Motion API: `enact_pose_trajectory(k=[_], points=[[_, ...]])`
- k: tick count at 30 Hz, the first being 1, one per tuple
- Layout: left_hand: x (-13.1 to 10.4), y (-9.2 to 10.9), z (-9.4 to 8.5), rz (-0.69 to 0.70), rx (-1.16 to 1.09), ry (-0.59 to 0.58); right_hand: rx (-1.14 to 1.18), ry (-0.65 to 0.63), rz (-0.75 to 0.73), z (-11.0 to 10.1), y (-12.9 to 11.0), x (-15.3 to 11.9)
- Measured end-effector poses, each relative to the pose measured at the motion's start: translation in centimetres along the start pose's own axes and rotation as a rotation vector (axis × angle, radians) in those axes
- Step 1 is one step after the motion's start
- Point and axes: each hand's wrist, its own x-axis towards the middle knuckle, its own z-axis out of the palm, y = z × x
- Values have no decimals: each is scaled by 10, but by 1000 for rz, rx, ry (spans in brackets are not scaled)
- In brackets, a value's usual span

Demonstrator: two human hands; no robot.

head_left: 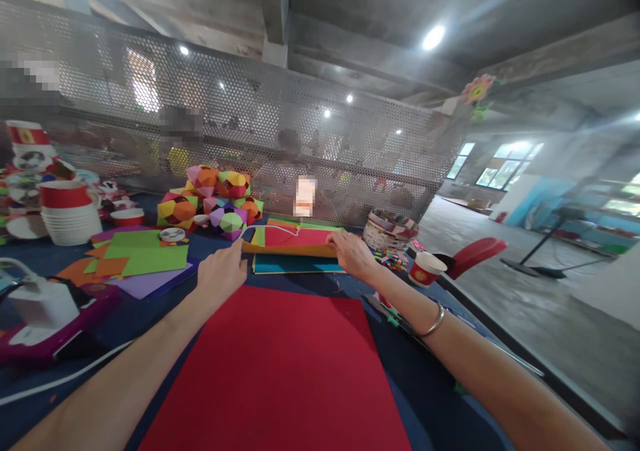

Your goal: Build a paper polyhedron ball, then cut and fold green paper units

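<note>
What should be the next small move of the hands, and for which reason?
Probably the left hand should ease the white cable off the raised paper, while the right hand holds its edge, because the cable lies across it and might snag.

Looks like a craft workshop to me
I see coloured paper [146, 252], folded paper balls [230, 184] and stacked paper cups [71, 211] under a bare concrete ceiling [360, 11]

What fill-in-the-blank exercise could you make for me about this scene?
The left hand and right hand are at opposite ends of some orange paper, beyond a large ____ sheet.
The bangle circles the person's ____ arm.
The stacked cups stand to the person's ____.

Missing words: red; right; left.
</note>
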Motion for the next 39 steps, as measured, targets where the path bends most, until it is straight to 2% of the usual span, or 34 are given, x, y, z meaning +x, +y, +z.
enact_pose_trajectory(k=[7, 14, 21, 25, 29, 34, 39], points=[[7, -5, -1, 21, -84, 4, 75, 21, -55, -21, -20, -29], [20, -16, -3, 128, -203, -37, 126, -119, -109, -47, -48, -70], [13, -12, -12, 225, -357, -159, 141, -211, -121, -70, -85, -118], [8, -13, -12, 197, -418, -235, 241, -168, -134, -82, -107, -148], [-5, -16, -20, 175, -468, -242, 413, -104, -124, -92, -123, -173], [-28, -22, -35, 127, -606, -284, 623, -81, -33, -92, -132, -186], [-39, -28, -36, 156, -701, -339, 766, -54, 187, -91, -127, -173]])
